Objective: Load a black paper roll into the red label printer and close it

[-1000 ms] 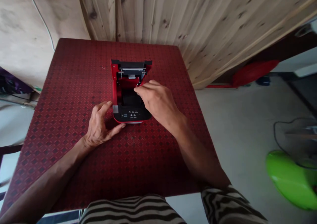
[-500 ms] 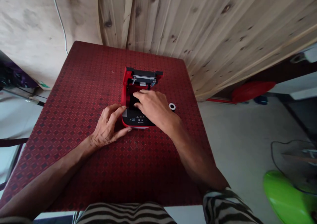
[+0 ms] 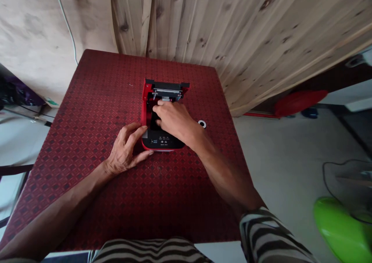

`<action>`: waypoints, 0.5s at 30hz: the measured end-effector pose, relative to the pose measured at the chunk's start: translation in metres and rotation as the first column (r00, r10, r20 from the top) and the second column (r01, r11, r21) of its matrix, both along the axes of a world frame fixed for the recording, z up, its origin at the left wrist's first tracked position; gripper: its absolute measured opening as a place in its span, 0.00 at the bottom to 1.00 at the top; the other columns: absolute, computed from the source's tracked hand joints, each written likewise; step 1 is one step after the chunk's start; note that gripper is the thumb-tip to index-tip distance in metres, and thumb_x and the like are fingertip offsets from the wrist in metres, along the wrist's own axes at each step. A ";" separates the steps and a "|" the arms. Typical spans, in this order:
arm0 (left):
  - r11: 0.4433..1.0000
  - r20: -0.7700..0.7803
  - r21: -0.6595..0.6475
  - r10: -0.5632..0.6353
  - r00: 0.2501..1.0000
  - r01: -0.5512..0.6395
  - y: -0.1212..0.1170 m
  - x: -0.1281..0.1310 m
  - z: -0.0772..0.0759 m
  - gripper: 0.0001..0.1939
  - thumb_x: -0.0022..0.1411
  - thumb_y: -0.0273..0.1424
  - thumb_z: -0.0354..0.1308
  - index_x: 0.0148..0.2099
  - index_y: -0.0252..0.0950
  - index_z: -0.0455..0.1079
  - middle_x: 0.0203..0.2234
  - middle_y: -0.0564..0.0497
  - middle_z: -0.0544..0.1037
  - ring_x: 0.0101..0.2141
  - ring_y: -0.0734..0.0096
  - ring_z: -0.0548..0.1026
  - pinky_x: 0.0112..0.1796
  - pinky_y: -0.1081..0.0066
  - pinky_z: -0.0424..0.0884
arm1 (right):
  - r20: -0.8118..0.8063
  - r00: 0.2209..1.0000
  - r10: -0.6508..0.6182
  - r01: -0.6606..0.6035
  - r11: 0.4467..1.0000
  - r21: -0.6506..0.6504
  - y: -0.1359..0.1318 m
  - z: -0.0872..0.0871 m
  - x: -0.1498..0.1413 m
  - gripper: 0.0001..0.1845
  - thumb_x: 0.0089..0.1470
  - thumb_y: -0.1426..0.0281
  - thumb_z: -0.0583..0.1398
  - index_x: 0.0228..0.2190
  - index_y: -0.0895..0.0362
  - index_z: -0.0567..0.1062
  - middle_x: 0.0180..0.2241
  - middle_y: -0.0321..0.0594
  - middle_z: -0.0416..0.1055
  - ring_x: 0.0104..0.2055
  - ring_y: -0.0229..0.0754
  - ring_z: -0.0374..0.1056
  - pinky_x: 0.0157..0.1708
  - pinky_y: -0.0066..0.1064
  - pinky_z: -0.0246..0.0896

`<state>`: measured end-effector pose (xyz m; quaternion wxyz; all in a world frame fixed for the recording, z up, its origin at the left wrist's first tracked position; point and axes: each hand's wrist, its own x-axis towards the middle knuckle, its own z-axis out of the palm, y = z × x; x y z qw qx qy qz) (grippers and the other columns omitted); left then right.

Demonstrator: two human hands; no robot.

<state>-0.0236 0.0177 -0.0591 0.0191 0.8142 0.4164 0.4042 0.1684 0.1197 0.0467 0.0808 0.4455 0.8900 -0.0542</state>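
Observation:
A red and black printer (image 3: 166,139), the kind used for receipts or labels, stands on the table with its lid (image 3: 167,86) raised at the back. My left hand (image 3: 124,146) grips its front left corner, fingers along the side and thumb at the front edge. Down in the paper compartment are the curled fingers of my right hand (image 3: 174,120). The fingertips are hidden there, so whatever they pinch does not show. Just right of the printer sits a small white roll (image 3: 204,123) with a dark core, partly behind my right hand.
The table (image 3: 116,80) has a dark red patterned cover. Behind it rises a wooden plank wall (image 3: 197,26), with a white cable (image 3: 67,22) hanging at the left. A green plastic seat (image 3: 340,228) and a red round object (image 3: 300,101) are off to the right.
My right hand has shifted slightly left and its fingers have curled further into the compartment. My left hand stays at the printer's corner. The view has moved slightly.

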 end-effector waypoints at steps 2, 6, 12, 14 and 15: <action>1.000 0.002 -0.004 -0.004 1.000 0.004 0.000 0.000 0.000 0.40 0.70 0.44 0.66 0.75 0.37 0.54 0.58 0.36 0.71 0.57 0.53 0.74 0.56 0.55 0.80 | -0.027 0.999 -0.018 0.019 1.000 0.013 -0.001 0.003 0.001 0.16 0.66 0.77 0.57 0.51 0.62 0.80 0.52 0.55 0.80 0.48 0.56 0.80 0.41 0.40 0.70; 1.000 0.014 -0.001 -0.018 1.000 0.018 0.000 0.000 0.001 0.40 0.70 0.44 0.65 0.75 0.36 0.55 0.58 0.36 0.71 0.57 0.53 0.74 0.57 0.55 0.79 | -0.084 0.993 -0.078 0.081 0.996 0.031 -0.010 0.011 0.002 0.15 0.65 0.76 0.59 0.49 0.59 0.81 0.46 0.53 0.83 0.46 0.57 0.81 0.42 0.42 0.71; 1.000 0.024 -0.007 -0.020 1.000 0.020 0.003 -0.002 0.003 0.42 0.68 0.44 0.68 0.76 0.39 0.55 0.57 0.37 0.72 0.56 0.53 0.75 0.55 0.56 0.81 | -0.601 0.797 -0.064 0.146 0.985 0.089 -0.038 0.031 0.046 0.12 0.61 0.73 0.65 0.47 0.55 0.83 0.46 0.44 0.83 0.41 0.47 0.78 0.42 0.39 0.73; 1.000 0.025 0.014 -0.025 0.999 0.025 0.004 -0.002 0.002 0.42 0.68 0.44 0.69 0.75 0.38 0.56 0.57 0.37 0.73 0.56 0.53 0.75 0.54 0.56 0.81 | -0.795 0.602 -0.073 0.178 0.983 0.045 -0.040 0.031 0.076 0.13 0.58 0.67 0.70 0.46 0.52 0.83 0.47 0.40 0.82 0.36 0.42 0.76 0.37 0.36 0.73; 0.999 0.024 0.026 -0.028 0.999 0.027 0.005 -0.002 0.002 0.42 0.67 0.44 0.69 0.75 0.38 0.56 0.57 0.38 0.73 0.57 0.52 0.75 0.54 0.56 0.81 | -0.854 0.511 -0.095 0.200 0.980 0.010 -0.037 0.028 0.092 0.15 0.56 0.64 0.72 0.46 0.50 0.83 0.47 0.39 0.81 0.35 0.41 0.75 0.34 0.35 0.72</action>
